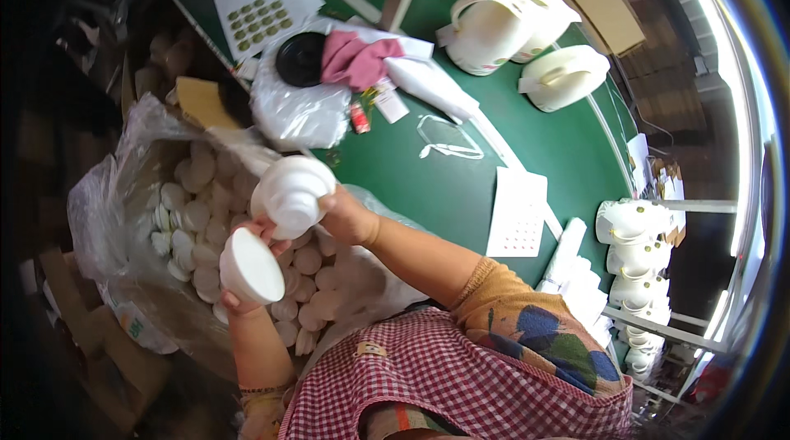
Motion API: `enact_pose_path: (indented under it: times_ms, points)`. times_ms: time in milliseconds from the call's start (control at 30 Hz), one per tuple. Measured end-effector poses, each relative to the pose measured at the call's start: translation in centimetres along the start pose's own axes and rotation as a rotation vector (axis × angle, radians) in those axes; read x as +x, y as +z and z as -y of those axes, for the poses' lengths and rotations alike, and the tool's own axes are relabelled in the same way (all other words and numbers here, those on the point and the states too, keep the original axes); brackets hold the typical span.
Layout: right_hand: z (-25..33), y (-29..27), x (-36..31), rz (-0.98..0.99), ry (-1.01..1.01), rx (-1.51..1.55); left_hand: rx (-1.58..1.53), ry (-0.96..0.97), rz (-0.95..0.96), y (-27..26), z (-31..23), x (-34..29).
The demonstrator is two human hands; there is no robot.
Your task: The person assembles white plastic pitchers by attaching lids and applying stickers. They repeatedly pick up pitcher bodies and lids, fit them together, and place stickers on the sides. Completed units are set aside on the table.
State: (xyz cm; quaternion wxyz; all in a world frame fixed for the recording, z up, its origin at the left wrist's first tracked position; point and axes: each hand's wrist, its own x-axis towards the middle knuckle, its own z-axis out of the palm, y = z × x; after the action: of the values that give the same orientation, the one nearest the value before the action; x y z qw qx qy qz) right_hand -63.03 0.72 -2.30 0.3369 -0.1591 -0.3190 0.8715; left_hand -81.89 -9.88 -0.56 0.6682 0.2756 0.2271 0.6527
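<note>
My left hand (pixel 239 305) is closed around a white cup-shaped plastic piece (pixel 253 265), its wide round face turned up and to the right. Some of its fingers curl up behind the piece. Just above, my right hand (pixel 350 218) grips a white stepped round plastic piece (pixel 298 191), narrower at its lower end, by its right side. The two pieces are close together; whether they touch, I cannot tell. Below both hands, a clear plastic bag (pixel 123 185) lines a carton and holds many white round pieces (pixel 309 261).
A green-topped table (pixel 370 172) lies ahead. It carries white kettle-like jugs (pixel 491 32), a pink cloth (pixel 360 59), a black round disc (pixel 299 60), sticker sheets (pixel 518 214) and a looped white cord (pixel 451 148). More white jugs (pixel 632 222) line the right side.
</note>
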Motion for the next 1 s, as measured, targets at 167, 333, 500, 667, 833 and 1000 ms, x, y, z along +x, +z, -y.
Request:
enact_pose_path:
  times_ms: [167,333,500,667,833,1000]
  points:
    - [10.0,-4.0,-8.9,-0.237,-0.307,0.194,-0.028,-0.142,0.179,11.0,4.9,7.2]
    - [21.2,-9.5,-16.9,-0.375,-0.594,0.135,0.066,-0.209,0.179,20.0,12.6,12.5]
    - [36.0,-17.9,-24.0,-0.746,-0.878,-0.485,0.301,-0.321,0.043,24.3,14.9,21.2]
    - [46.8,-23.8,-25.0,-1.076,-0.898,-1.47,0.647,-0.218,0.076,29.4,17.1,33.4]
    - [50.6,-28.7,-21.9,-1.139,-0.668,-1.723,1.532,0.537,-0.007,33.8,21.3,44.4]
    - [50.1,-30.7,-21.4,-1.13,-0.595,-1.349,1.812,0.784,0.345,29.7,25.4,47.7]
